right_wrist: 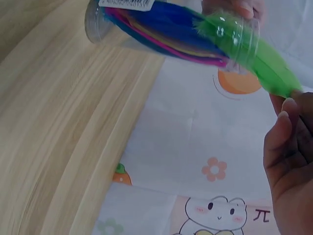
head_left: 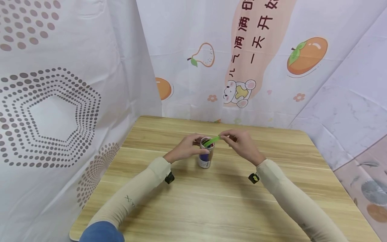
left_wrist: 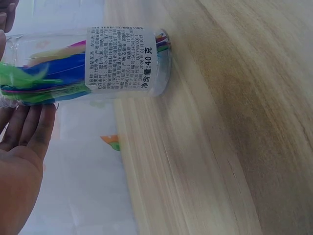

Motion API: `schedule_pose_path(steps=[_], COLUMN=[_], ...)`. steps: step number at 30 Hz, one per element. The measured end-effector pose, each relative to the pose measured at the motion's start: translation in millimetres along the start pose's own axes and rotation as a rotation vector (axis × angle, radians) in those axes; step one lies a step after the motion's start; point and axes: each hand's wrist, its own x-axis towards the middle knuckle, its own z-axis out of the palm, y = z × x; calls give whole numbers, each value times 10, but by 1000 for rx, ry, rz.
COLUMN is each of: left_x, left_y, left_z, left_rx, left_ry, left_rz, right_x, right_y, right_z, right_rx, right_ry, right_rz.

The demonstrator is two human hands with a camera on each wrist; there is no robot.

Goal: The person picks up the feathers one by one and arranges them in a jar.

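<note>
A clear plastic jar (head_left: pixel 204 163) with a white printed label (left_wrist: pixel 120 58) stands upright on the wooden table. Inside it are several colourful feathers, blue (right_wrist: pixel 171 22), green, pink and yellow among them. My left hand (head_left: pixel 185 148) holds the jar near its mouth, thumb on the near side and fingers on the far side. Between thumb and fingertips, my right hand (head_left: pixel 243 145) pinches the end of a bright green feather (right_wrist: pixel 276 73). That feather slants out of the jar's open mouth, its fluffy end still within the jar's wall.
The light wooden table (head_left: pixel 193 201) extends around the jar on every side. Behind it hangs a white curtain (head_left: pixel 181 43) printed with fruit, and a dotted curtain (head_left: pixel 54 114) borders the left. A small black device (head_left: pixel 254 178) is at the right wrist.
</note>
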Motion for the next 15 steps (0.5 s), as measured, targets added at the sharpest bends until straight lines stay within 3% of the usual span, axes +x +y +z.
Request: schedule_pose_path(steps=[15], left_x=[-15], left_y=[11], left_z=[-7], left_rx=[-30], left_ry=[-11], left_rz=[5], right_x=[154], right_y=[-94], right_z=[301], right_rx=[-14], right_ry=[-120], right_rz=[-46])
